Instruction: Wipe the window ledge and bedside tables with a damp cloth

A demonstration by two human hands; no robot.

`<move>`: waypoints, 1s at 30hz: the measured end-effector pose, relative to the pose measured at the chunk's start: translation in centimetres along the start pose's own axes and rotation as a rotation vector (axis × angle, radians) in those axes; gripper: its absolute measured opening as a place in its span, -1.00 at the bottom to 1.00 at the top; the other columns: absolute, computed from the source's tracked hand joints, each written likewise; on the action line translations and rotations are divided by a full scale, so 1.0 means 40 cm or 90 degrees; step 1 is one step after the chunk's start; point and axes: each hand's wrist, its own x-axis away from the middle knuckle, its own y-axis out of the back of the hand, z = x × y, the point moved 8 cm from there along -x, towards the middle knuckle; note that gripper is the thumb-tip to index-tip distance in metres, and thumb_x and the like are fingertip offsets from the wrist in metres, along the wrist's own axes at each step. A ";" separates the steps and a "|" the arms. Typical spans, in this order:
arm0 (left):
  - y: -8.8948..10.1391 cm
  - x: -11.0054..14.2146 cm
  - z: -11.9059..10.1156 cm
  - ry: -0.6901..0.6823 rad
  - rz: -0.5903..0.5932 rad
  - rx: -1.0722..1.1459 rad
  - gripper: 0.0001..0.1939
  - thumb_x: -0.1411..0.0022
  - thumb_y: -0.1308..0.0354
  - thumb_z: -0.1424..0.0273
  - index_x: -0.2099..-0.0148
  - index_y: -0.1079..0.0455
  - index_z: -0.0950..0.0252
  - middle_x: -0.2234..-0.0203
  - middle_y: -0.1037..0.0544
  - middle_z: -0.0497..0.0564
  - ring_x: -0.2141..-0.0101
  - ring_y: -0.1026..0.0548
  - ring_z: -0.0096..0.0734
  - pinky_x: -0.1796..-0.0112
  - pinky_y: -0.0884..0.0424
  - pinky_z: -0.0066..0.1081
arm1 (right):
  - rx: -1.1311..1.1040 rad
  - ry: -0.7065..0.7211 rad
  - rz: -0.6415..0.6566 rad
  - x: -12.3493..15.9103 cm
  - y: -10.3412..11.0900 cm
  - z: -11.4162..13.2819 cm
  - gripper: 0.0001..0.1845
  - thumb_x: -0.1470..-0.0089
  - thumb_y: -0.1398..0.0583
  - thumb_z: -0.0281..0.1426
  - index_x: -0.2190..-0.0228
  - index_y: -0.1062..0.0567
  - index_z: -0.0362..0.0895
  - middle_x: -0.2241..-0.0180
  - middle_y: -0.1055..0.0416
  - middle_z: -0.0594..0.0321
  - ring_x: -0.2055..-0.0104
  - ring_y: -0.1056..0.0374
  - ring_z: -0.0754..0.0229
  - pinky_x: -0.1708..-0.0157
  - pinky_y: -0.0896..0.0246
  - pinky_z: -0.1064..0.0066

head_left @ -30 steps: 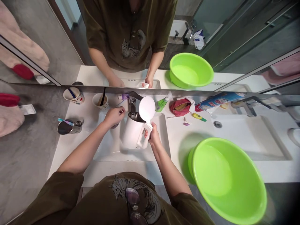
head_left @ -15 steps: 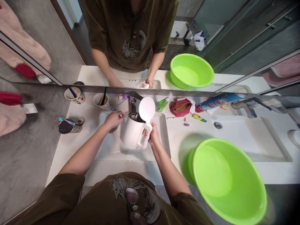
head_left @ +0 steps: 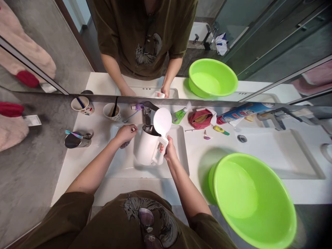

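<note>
A white electric kettle is held tilted over the white sink, its round lid swung up. My right hand is wrapped around the kettle's handle, with fingertips showing through the handle opening. The dark faucet reaches to the kettle's open mouth; whether water runs cannot be made out. To the left of the kettle, my left hand hangs over the sink, fingers curled together and apart from the kettle. What it holds, if anything, is hidden.
A large green basin stands at the right. Behind the sink are cups, a green bottle, a red pouch and a blue tube. A metal cup sits left; a second sink lies right. A mirror runs along the back.
Almost nothing differs. Both hands and the kettle keep their places, and the view has shifted only very slightly.
</note>
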 end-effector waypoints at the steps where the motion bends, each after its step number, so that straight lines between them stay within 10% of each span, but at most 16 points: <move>1: 0.000 0.000 -0.001 -0.002 0.000 -0.002 -0.71 -0.21 -0.01 0.29 0.12 -0.50 0.17 0.22 -0.62 0.05 0.19 -0.56 -0.21 0.23 -0.38 -0.39 | 0.001 0.002 0.002 -0.001 0.000 0.000 -0.54 -0.16 0.01 -0.08 0.62 -0.32 -0.09 0.83 -0.15 0.39 0.81 -0.01 0.35 0.77 0.04 0.48; 30: -0.016 -0.008 -0.001 0.018 0.029 -0.014 -0.71 -0.23 0.00 0.31 0.09 -0.48 0.20 0.18 -0.61 0.05 0.15 -0.55 -0.18 0.20 -0.39 -0.36 | 0.070 0.035 0.022 -0.005 0.003 0.003 -0.51 -0.12 0.02 -0.03 0.67 -0.28 -0.06 0.84 -0.15 0.37 0.79 -0.04 0.32 0.75 0.01 0.44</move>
